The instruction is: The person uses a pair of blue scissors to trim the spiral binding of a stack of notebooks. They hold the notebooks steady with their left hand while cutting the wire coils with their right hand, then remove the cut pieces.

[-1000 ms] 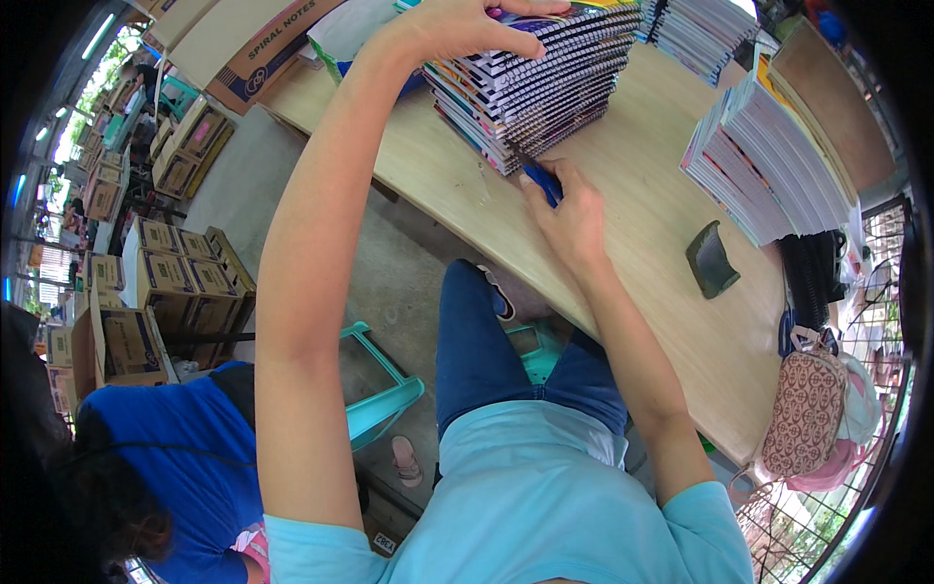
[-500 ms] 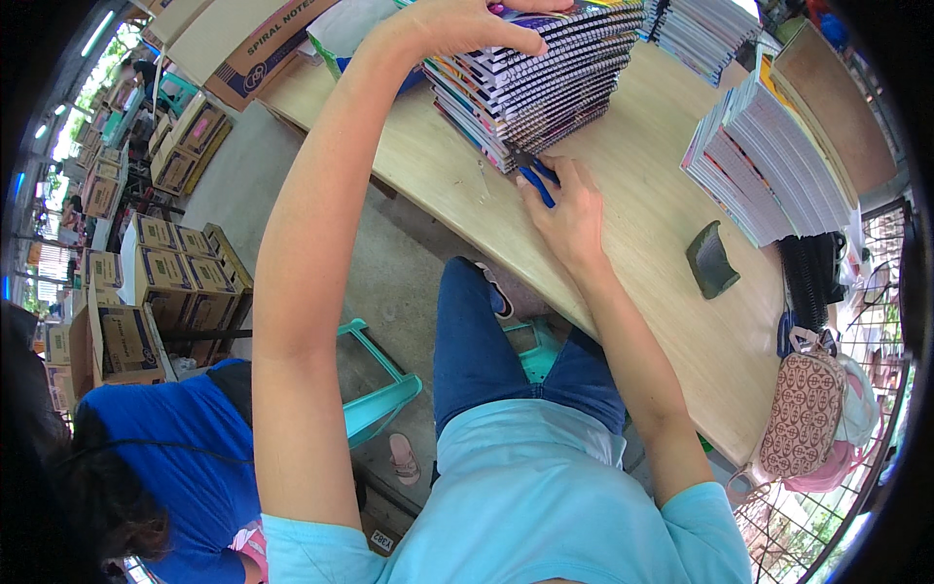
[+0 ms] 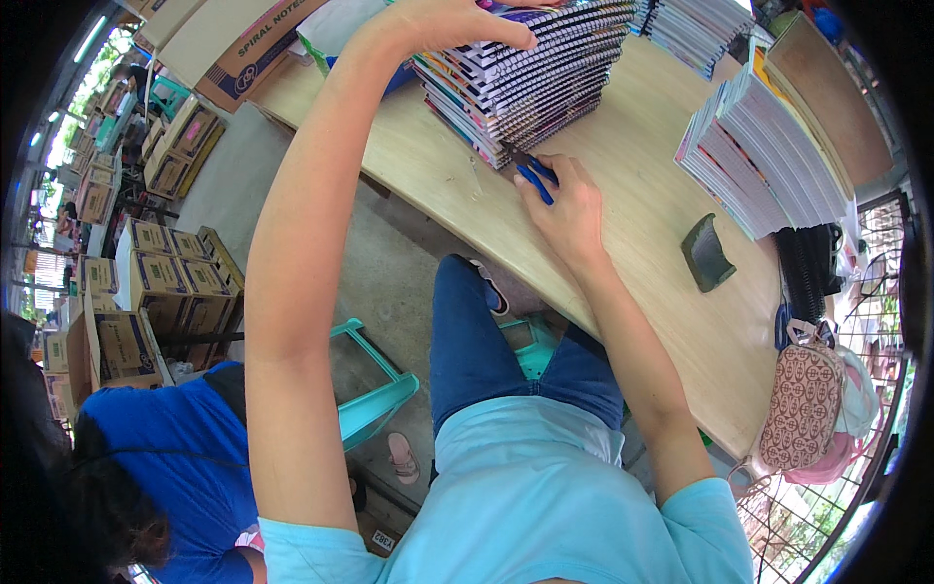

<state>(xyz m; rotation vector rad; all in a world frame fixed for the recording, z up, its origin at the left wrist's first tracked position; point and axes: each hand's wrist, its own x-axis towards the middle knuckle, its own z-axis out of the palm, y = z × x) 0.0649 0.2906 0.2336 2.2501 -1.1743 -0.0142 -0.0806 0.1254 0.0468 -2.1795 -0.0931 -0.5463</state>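
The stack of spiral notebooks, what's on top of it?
The person's left hand lies flat on top of the stack of spiral notebooks. The top cover under the palm is mostly hidden. The right hand rests on the table beside it, holding something blue.

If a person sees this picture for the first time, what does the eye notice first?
A tall stack of spiral notebooks stands on the wooden table, with the left hand resting on top. The right hand holds a blue pen at its base. A second stack lies to the right.
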